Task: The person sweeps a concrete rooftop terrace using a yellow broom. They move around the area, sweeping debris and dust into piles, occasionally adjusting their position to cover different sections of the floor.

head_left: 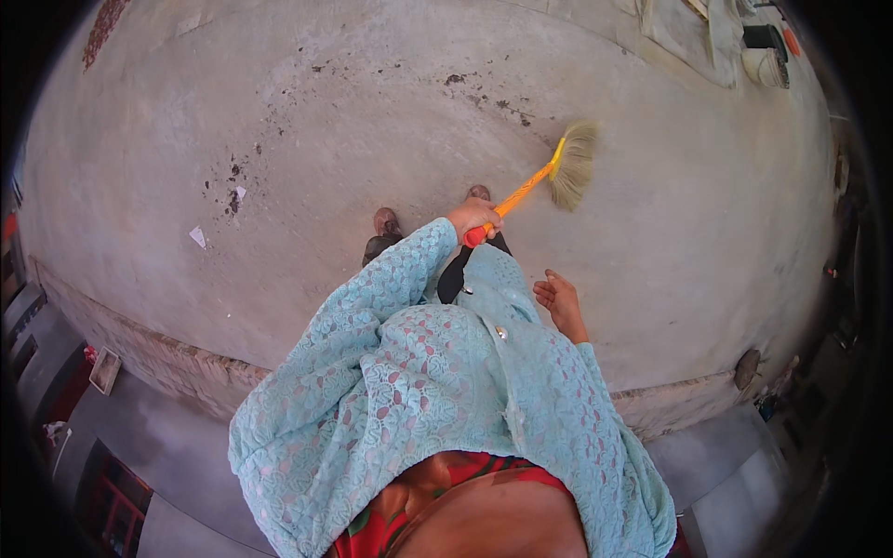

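Observation:
My left hand (476,219) is closed around the red-ended orange handle of a broom (573,166), in front of my body. The broom slants away to the right, with its pale straw-coloured bristles fanned out at floor level. To the right of my waist hangs my right hand (561,302), fingers loosely stretched and nothing in them. Dark crumbled debris (233,197) is scattered on the grey concrete floor to the left, and more dark bits (502,105) lie ahead of the broom. Two white scraps, one of them a paper piece (197,236), lie among the left-hand litter.
My shoes (386,219) stand on the concrete just beyond my hands. At the far right are a whitish bucket (766,67) and a pale sheet (693,42) on the floor. A low wall edge (167,358) runs behind me, with lower grey surfaces past it.

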Motion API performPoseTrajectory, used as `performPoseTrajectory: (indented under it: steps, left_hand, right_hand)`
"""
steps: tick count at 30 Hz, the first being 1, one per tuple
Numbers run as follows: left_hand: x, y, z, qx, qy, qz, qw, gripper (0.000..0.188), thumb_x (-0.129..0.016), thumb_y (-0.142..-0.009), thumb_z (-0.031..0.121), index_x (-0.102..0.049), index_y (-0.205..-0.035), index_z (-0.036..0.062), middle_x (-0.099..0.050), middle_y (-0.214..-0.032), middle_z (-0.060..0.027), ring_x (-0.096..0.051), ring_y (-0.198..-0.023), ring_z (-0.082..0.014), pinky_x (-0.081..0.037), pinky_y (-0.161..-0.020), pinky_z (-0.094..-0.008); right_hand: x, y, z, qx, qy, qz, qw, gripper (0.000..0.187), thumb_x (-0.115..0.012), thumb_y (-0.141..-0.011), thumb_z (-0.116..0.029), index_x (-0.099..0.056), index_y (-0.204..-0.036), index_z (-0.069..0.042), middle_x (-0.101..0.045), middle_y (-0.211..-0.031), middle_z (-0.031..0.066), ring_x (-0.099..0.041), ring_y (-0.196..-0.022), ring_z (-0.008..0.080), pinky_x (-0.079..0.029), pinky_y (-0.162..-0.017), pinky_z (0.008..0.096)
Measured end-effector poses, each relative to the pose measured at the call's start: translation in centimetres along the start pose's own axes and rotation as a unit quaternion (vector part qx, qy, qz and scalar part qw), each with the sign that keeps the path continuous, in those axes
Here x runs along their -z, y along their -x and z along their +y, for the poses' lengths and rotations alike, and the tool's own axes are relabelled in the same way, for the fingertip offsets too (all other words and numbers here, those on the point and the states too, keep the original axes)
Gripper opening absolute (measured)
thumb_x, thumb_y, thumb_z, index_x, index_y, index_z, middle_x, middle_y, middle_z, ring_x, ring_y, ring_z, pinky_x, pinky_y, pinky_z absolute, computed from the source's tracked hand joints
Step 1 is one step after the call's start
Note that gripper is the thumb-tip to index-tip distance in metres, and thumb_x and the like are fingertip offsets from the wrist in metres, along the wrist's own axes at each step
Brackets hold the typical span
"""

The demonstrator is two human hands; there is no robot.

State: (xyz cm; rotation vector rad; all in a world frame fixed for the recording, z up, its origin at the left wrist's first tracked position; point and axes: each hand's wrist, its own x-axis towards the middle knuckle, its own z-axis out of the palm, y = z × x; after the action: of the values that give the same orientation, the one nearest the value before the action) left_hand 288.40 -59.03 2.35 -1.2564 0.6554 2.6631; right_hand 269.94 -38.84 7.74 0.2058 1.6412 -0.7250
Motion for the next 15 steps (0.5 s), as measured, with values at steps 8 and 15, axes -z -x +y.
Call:
performPoseTrajectory:
  steps: [8, 15]
  left_hand:
    - [9.4, 14.1, -2.9, -0.082, 0.165, 0.146, 0.972, 0.020, -0.050, -0.071, 0.006, -0.045, -0.090, 0.0026, -0.046, -0.062, -0.0016, -0.044, -0.044, -0.0065, -0.035, -0.033, -0.0193]
    - [9.9, 27.9, -6.4, -0.182, 0.222, 0.302, 0.909, 0.032, -0.048, -0.071, 0.005, -0.038, -0.102, 0.0013, -0.045, -0.066, -0.0033, -0.040, -0.042, -0.0052, -0.036, -0.032, -0.0191]
  right_hand:
    - [-4.1, -2.3, -2.4, 0.052, 0.073, -0.074, 0.993, 0.037, -0.045, -0.080, -0.016, -0.040, -0.114, -0.001, -0.056, -0.078, 0.0075, -0.054, -0.065, 0.0117, -0.045, -0.056, 0.0213]
    - [-9.7, -2.8, -4.1, 0.061, 0.129, -0.129, 0.981, 0.038, -0.047, -0.079, -0.016, -0.041, -0.114, -0.002, -0.056, -0.079, 0.0063, -0.053, -0.066, 0.0113, -0.044, -0.056, 0.0226]
